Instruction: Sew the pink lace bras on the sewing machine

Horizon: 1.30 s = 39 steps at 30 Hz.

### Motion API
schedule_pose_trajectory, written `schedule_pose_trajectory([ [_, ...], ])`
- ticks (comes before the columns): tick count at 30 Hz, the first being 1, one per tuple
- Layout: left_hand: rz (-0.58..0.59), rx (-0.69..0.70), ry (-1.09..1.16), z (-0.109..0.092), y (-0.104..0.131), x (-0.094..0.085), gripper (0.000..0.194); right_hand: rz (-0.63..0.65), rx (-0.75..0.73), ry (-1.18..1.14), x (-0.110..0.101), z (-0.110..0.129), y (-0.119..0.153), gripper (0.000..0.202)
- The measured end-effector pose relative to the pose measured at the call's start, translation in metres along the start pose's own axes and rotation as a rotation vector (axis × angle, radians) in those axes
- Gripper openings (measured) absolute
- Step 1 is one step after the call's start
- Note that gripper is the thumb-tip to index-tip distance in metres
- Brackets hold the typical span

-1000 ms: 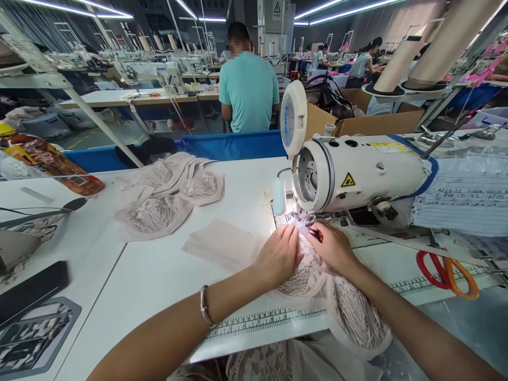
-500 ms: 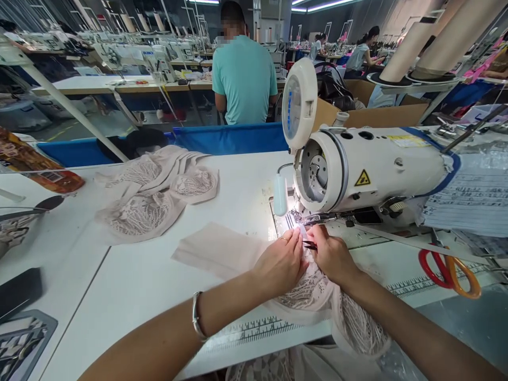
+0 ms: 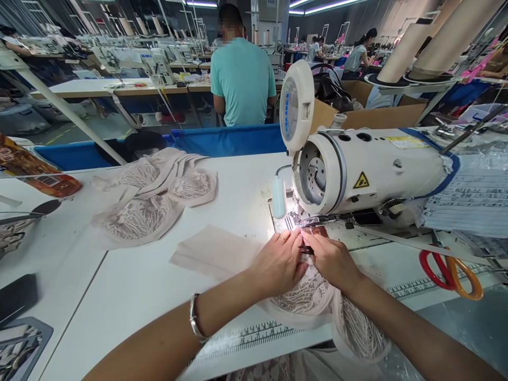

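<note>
My left hand (image 3: 280, 260) is closed, its fingertips pinching the edge of a pale beige lace garment piece (image 3: 304, 293) just in front of the sewing machine's needle area. My right hand (image 3: 331, 259) is closed too, thumb and fingertips meeting the left ones at the same edge. A small dark tool (image 3: 306, 249), which looks like thread snips, juts from under the right fingers, mostly hidden. The sewing machine (image 3: 369, 164) has its round end cover (image 3: 297, 106) swung up, and a lamp lights the needle plate. The lace drapes over the table's front edge below my wrists.
More beige lace pieces (image 3: 146, 203) lie on the left of the white table (image 3: 130, 296). Scissors (image 3: 452, 272) with red and orange handles hang at the right. Thread cones (image 3: 405, 50) stand behind the machine. A person in a teal shirt (image 3: 243, 79) sits beyond the blue cloth.
My right hand has shifted slightly left and its fingertips now meet those of my left hand. The dark tool's pointed tips, visible before, are now mostly covered.
</note>
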<state>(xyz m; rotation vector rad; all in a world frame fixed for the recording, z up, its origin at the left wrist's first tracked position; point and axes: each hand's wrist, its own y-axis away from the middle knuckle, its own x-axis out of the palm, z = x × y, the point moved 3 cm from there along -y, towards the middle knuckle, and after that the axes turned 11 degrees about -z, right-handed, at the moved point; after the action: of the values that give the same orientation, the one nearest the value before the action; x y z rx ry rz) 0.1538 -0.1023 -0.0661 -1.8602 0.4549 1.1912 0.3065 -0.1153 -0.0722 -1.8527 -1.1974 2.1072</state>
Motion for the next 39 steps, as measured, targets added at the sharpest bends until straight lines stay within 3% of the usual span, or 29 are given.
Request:
schedule_pose_trajectory([
  [10, -0.027, -0.016, -0.101, 0.001, 0.002, 0.001, 0.058, 0.142, 0.067, 0.067, 0.003, 0.0, -0.004, 0.047],
  [19, -0.056, 0.003, -0.185, 0.004, 0.003, 0.004, 0.061, 0.231, 0.167, 0.02, 0.0, 0.0, -0.01, 0.043],
  [23, -0.043, 0.207, -0.291, -0.009, 0.005, 0.002, 0.046, 0.318, 0.299, -0.01, -0.002, -0.008, -0.012, 0.026],
  [26, 0.049, 0.289, -0.313, -0.019, 0.008, 0.0, 0.039, 0.248, 0.289, -0.115, -0.005, -0.012, -0.01, 0.026],
  [30, 0.13, 0.2, -0.255, -0.018, 0.009, -0.003, 0.04, 0.171, 0.231, -0.228, -0.008, -0.013, -0.009, 0.041],
  [39, 0.08, 0.145, -0.06, 0.013, 0.0, -0.007, 0.026, 0.16, 0.166, -0.126, 0.0, -0.01, -0.02, 0.037],
])
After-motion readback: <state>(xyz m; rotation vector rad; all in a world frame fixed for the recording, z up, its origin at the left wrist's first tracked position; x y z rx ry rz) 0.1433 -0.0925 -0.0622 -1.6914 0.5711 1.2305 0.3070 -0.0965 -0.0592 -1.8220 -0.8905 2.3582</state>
